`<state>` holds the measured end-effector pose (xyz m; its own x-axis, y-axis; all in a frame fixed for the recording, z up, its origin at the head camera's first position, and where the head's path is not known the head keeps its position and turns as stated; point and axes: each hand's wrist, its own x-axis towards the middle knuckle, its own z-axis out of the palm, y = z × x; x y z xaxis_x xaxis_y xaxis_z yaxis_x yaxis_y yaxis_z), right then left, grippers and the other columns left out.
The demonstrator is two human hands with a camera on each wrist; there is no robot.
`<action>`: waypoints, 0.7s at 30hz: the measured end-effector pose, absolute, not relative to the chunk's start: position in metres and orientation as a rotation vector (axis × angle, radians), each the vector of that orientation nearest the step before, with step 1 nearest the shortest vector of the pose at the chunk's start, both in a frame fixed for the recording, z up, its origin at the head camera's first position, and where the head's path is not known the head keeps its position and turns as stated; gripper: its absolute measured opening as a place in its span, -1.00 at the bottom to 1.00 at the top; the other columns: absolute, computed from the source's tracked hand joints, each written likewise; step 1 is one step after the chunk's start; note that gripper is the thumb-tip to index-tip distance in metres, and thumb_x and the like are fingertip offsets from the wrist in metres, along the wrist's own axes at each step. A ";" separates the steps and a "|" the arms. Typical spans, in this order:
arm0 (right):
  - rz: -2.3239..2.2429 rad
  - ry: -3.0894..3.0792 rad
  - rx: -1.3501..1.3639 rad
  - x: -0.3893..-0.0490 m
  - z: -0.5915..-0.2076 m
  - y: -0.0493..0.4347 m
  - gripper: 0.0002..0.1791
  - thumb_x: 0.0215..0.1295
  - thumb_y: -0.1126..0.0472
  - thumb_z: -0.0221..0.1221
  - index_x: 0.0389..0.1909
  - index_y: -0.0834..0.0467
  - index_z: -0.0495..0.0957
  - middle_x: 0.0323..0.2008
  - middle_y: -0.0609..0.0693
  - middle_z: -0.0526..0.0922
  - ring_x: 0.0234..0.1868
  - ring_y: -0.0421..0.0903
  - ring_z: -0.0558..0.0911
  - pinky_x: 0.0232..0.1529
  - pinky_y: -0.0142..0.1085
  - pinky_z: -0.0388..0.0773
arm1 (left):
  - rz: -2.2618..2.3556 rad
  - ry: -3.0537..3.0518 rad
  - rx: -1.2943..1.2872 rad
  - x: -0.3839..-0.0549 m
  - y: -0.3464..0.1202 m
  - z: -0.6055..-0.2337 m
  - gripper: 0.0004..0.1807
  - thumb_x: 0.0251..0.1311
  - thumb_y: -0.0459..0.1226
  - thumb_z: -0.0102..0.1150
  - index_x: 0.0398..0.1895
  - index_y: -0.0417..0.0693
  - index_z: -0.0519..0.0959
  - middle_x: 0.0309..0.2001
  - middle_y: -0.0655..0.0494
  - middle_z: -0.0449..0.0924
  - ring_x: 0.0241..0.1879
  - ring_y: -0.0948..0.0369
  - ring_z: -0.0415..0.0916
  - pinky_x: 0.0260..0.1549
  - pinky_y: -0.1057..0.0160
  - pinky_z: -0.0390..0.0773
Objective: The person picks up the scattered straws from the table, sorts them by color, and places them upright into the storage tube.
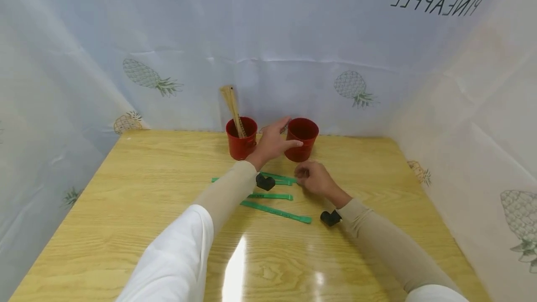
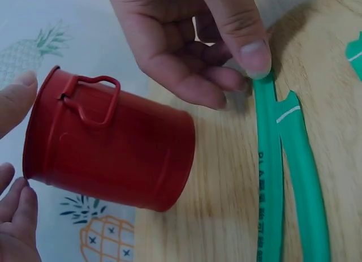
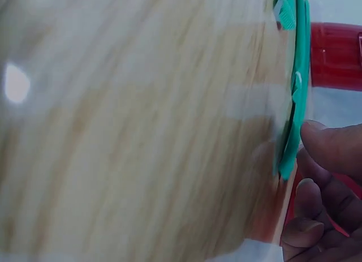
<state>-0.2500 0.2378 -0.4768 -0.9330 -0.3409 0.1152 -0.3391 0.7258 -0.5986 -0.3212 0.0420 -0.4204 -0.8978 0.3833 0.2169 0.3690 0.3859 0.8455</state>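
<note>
**Right hand pinches a green strip while left hand holds a cup**

Two red cups stand upright side by side near the middle of the table's [image 1: 138,209] far edge, with the pineapple cloth [image 1: 251,31] hanging behind. The left hand [image 1: 274,141] is clamped on the right cup [image 1: 309,146], its thumb reaching across the front and its fingers by the rim at the back. This grip probably keeps the light-looking cup from sliding or tipping. Its wire handle [image 2: 117,98] lies between thumb and fingers, not gripped.

The right hand [image 1: 316,180] is just nearer the near edge than that cup. Its thumb and fingers are together on the right end of a green strip [image 2: 268,120], the one farthest from the near edge. Holding it by the tip probably suits something so thin and flat, as the rest stays free along the table.

Three more green strips [image 1: 278,212] lie toward the near edge from the cups, running roughly left to right, partly under the left forearm [image 1: 228,195]. With their right ends toward the right hand, they seem laid for easy picking.

The left cup [image 1: 240,148] holds tan strips [image 1: 231,104], leaning on its rim toward the far left corner; its wall likely props them.
</note>
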 end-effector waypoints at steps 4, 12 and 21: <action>-1.006 2.908 -0.580 -0.250 -0.479 0.241 -0.88 0.23 0.42 0.36 -0.23 0.21 0.73 -0.28 0.07 0.74 -0.27 -0.10 0.64 -0.15 -0.20 0.64 | 1.584 2.619 0.701 -0.324 0.050 -0.422 -0.03 0.23 -0.05 0.49 0.64 -0.03 0.21 0.61 0.03 0.27 0.52 -0.04 0.34 0.43 -0.08 0.47; -0.909 2.900 -0.593 -0.249 -0.476 0.243 -0.87 0.23 0.45 0.30 -0.24 0.23 0.72 -0.31 0.06 0.72 -0.29 -0.10 0.61 -0.14 -0.17 0.65 | 1.465 2.668 0.738 -0.336 0.057 -0.421 0.02 0.22 0.01 0.49 0.65 -0.04 0.18 0.64 0.03 0.21 0.62 0.01 0.17 0.52 -0.08 0.35; -0.548 2.815 -0.706 -0.250 -0.467 0.246 -0.88 0.36 0.44 0.17 -0.25 0.19 0.65 -0.36 0.00 0.65 -0.33 -0.12 0.53 -0.17 -0.20 0.60 | 1.396 2.628 0.812 -0.344 0.055 -0.414 0.04 0.20 -0.01 0.50 0.64 -0.13 0.16 0.62 -0.03 0.23 0.57 -0.01 0.26 0.47 -0.04 0.43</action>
<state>-0.2496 0.2460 -0.4673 -0.8692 -0.4862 -0.0899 -0.4169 0.8185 -0.3954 -0.3444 0.0546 -0.4139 -0.8598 0.4740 0.1898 0.4227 0.4524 0.7853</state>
